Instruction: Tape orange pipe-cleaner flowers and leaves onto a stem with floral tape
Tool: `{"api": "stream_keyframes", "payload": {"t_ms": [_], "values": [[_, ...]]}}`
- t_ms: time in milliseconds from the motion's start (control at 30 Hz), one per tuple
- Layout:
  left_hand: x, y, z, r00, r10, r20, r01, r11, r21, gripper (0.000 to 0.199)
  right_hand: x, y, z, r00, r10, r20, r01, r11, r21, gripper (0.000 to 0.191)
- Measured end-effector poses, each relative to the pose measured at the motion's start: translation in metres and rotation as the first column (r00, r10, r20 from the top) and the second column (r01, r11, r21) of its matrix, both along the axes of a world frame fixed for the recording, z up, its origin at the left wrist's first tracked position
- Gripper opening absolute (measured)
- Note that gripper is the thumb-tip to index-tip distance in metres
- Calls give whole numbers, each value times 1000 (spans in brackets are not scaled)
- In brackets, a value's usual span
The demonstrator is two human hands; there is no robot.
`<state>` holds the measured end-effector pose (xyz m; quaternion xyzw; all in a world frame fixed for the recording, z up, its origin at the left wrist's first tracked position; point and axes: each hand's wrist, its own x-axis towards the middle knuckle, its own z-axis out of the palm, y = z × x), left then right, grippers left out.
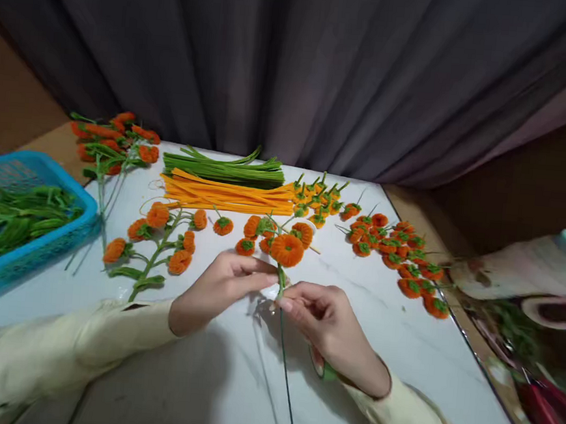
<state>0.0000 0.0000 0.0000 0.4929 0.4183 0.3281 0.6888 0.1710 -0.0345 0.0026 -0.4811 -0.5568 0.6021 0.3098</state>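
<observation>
Near the middle of the white table, my left hand (231, 286) pinches a green flower stem (281, 278) just below its orange flower heads (287, 250). My right hand (330, 327) is closed on the same stem a little lower, with thumb and forefinger together. From there a thin dark wire (286, 369) runs down toward the front edge. Part of a green object (329, 372) shows under my right hand. Left of my hands lies a finished-looking branch (154, 261) with several orange flowers and green leaves.
A blue basket (40, 245) of green leaves stands at the left. Green strips (222, 169) and orange-yellow strips (230, 195) lie at the back. Small yellow flowers (319, 198) and orange flowers (392, 247) spread rightward. Flower stems (114, 146) lie back left; a curtain (256, 59) hangs behind.
</observation>
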Motion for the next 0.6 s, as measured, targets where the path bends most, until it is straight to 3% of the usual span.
{"api": "stream_keyframes", "payload": {"t_ms": [133,333,600], "values": [[0,-5,-1,998,49,-42,-50,998,-24,33,-4,-4,-4,999,-14,42,15,1000,-4,34],[4,-6,6,1000,14,-24,-16,994,-110,26,-4,-1,-2,998,23,-56,-29,992,-125,32],[2,-5,-5,994,66,-88,-62,997,45,23,2,6,-20,957,57,-283,-122,968,-218,31]]}}
